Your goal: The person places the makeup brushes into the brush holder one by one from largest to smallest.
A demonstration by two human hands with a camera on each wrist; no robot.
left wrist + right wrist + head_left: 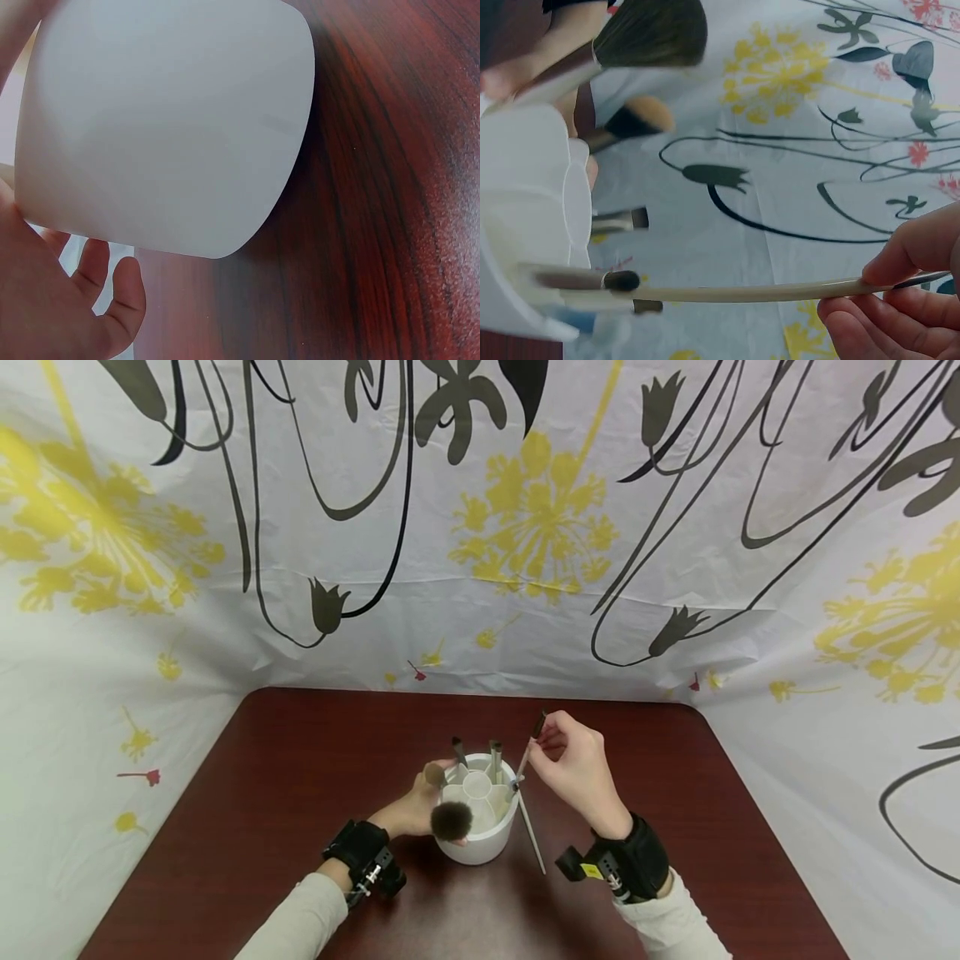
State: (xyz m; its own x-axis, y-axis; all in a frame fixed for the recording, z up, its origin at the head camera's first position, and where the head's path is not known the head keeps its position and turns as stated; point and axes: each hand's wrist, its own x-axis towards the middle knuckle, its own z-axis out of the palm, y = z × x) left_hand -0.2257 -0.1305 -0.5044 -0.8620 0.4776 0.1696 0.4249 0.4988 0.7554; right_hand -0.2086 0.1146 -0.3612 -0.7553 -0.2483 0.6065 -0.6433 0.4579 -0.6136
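Note:
A white round makeup brush holder (487, 846) with several compartments stands on the table. My left hand (415, 806) grips its left side; in the left wrist view its white wall (172, 135) fills much of the picture beside the curled fingers (127, 296). A big fluffy brush (452, 821), a tan-tipped brush (434, 774) and smaller brushes (622, 219) stick up out of it. My right hand (573, 764), above the holder's right side, pinches a thin makeup brush (780, 291) near its dark end. The brush's pale handle slants down to the holder's right rim.
A thin pale stick (532, 832) runs down from the holder's right side toward the front. The dark red wooden table (322, 735) has rounded back corners. A white cloth (420, 552) with yellow and grey flowers hangs behind and at the sides.

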